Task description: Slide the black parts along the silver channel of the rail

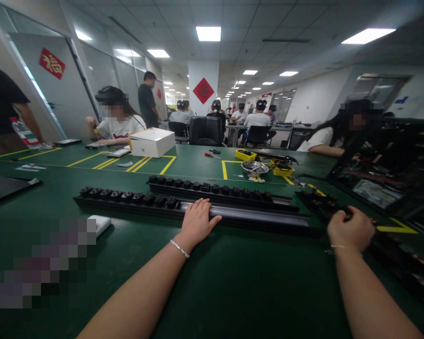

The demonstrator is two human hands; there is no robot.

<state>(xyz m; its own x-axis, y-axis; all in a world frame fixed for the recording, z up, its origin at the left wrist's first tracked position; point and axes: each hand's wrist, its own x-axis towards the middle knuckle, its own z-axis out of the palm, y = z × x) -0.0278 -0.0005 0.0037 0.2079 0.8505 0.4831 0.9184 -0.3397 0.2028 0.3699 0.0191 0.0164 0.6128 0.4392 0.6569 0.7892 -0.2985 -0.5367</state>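
My left hand (198,217) lies flat on the near long black rail (261,217), its fingers stretched over the bare silvery channel and the thumb spread. Small black round parts (137,197) sit in a row along the left half of that rail. Behind it is a second black rail (286,201), also lined with such parts. At the right, my right hand (351,230) is closed with curled fingers around a small dark part (346,214), mostly hidden by the fingers. It is beside a cluster of loose black parts (318,203).
A steel bowl (255,168) and yellow bins (245,155) stand behind the rails. Farther left are a white box (152,142) and a bottle (25,134). More dark parts (403,263) lie at the right. People sit on both sides of the green table (233,292).
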